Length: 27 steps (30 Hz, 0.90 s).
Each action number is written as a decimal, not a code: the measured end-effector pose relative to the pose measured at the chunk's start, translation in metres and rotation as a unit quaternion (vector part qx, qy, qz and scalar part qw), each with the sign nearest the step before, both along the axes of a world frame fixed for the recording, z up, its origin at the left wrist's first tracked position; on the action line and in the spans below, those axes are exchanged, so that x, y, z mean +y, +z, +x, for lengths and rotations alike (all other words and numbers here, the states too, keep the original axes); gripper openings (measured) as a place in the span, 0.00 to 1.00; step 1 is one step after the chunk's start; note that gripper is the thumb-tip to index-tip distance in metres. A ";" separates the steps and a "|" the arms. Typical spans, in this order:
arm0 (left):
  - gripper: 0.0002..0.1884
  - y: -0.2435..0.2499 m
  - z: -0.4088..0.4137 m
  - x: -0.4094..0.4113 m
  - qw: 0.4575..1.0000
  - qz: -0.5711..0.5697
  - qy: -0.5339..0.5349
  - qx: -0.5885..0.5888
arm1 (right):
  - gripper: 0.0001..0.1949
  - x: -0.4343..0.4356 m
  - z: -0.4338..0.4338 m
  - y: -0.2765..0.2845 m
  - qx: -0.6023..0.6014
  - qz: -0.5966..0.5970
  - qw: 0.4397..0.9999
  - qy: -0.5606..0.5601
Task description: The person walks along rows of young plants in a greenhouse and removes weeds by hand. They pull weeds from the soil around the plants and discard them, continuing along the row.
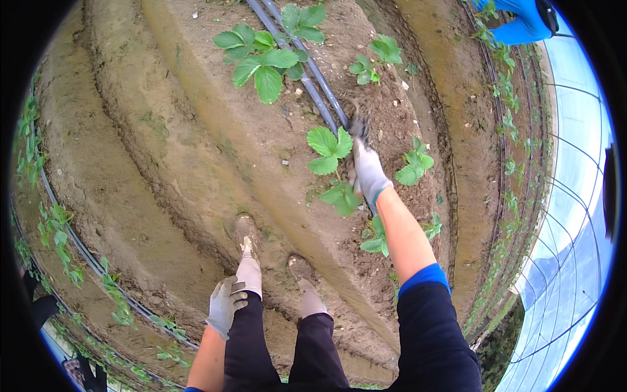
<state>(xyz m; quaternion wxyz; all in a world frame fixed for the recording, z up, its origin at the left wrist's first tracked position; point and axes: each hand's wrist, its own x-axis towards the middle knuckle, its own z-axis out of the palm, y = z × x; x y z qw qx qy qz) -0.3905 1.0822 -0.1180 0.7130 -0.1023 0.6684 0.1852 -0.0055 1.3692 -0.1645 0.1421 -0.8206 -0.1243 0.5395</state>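
Observation:
My right hand (370, 169), in a pale work glove, reaches down to the soil of a raised bed beside two dark drip irrigation hoses (313, 83). At its fingertips is a dark, blurred shape; whether it is a tool or loose soil I cannot tell. A strawberry plant (329, 149) stands just left of this hand, and another strawberry plant (414, 164) grows to its right. My left hand (224, 305), gloved too, rests by my left knee with its fingers loosely curled and nothing seen in them. A larger strawberry plant (267, 66) grows farther up the bed, next to the hoses.
My muddy boots (247, 232) stand in the furrow left of the bed. More planted rows with hoses (88, 245) run along the left, and others along the right. A person in blue clothing (519, 22) is at the upper right. Greenhouse film on hoops (573, 196) curves along the right.

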 end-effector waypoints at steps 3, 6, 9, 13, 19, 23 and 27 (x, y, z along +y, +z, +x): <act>0.22 0.003 0.007 -0.009 1.000 0.004 -0.003 -0.008 | 0.22 -0.050 0.043 -0.012 0.065 0.135 0.988 0.028; 0.22 0.007 0.015 -0.015 1.000 0.013 -0.002 -0.012 | 0.20 -0.102 0.113 -0.016 -0.332 0.237 0.689 0.599; 0.22 0.013 0.021 -0.019 1.000 0.013 0.001 0.005 | 0.20 -0.178 0.162 -0.014 -0.254 0.073 0.726 0.635; 0.20 0.023 0.030 -0.027 1.000 0.016 0.020 0.004 | 0.20 -0.289 0.189 0.011 -0.270 0.009 0.801 0.534; 0.18 0.037 0.031 -0.061 0.997 0.044 0.056 0.011 | 0.13 -0.255 0.159 0.053 -0.174 0.055 0.941 0.286; 0.17 0.041 0.030 -0.085 0.996 0.034 0.076 0.023 | 0.20 -0.094 0.066 0.064 -0.202 0.318 0.720 0.582; 0.17 0.042 0.032 -0.097 0.995 0.024 0.086 0.037 | 0.27 0.036 -0.051 0.072 0.006 0.210 0.861 0.463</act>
